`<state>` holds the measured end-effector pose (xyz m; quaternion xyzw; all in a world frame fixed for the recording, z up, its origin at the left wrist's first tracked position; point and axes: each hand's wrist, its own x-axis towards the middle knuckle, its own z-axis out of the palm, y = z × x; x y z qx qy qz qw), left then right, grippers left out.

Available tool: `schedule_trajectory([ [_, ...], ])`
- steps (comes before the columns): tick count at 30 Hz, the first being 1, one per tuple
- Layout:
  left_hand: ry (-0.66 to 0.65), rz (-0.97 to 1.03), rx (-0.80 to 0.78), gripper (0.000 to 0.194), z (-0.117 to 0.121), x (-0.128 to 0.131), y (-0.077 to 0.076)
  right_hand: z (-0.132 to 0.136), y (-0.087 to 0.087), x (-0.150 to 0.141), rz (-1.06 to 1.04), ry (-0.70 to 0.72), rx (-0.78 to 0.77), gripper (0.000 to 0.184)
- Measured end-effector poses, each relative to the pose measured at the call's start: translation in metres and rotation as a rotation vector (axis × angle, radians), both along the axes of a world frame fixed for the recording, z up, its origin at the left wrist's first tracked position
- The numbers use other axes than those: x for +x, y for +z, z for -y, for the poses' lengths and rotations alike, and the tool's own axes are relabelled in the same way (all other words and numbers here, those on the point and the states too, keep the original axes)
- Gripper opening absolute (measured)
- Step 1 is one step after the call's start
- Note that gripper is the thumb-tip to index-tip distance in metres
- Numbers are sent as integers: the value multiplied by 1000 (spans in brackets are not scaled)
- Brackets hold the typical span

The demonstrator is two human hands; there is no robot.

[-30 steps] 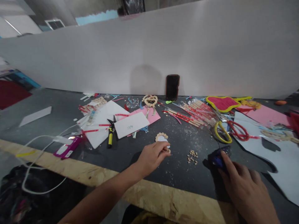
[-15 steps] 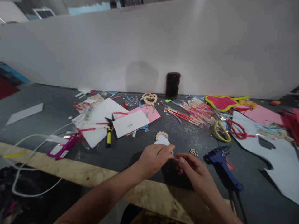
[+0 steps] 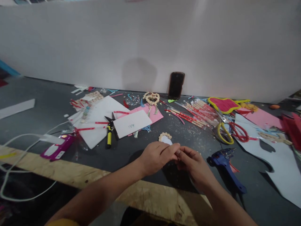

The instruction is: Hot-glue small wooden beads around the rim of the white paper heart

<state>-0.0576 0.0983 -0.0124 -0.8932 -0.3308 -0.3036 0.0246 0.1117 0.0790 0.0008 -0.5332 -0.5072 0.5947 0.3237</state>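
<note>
A small white piece with a row of pale beads along its far edge juts out beyond my left hand. The fingers of that hand are closed on it and cover its near part. My right hand meets the left fingertips, thumb and fingers pinched together. What lies in that pinch, if anything, is hidden. To the right of my right hand, a blue glue gun lies on the dark table.
Scissors with yellow and red handles and bundled red-and-cream sticks lie right. Left are yellow-black pliers, a white card and a purple power strip with cables. Behind stand a beaded ornament and a phone.
My right hand has moved left and up until its fingertips touch the left hand's. The loose bead pile beside it is now covered. The view has shifted slightly.
</note>
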Motion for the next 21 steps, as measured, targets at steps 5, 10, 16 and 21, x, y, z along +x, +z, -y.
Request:
schedule_trajectory([
  [5,64,11,-138,37,-11,-7,1,-17,-2,8,398,26,239,34],
  [10,128,-57,-350,26,-38,-16,0,-38,-7,14,762,55,379,25],
  [16,81,-106,-444,26,-60,-15,-14,-48,-12,1,1064,126,457,23],
  [21,51,-110,-442,24,-66,-13,-18,-49,-16,-7,1207,139,511,24],
])
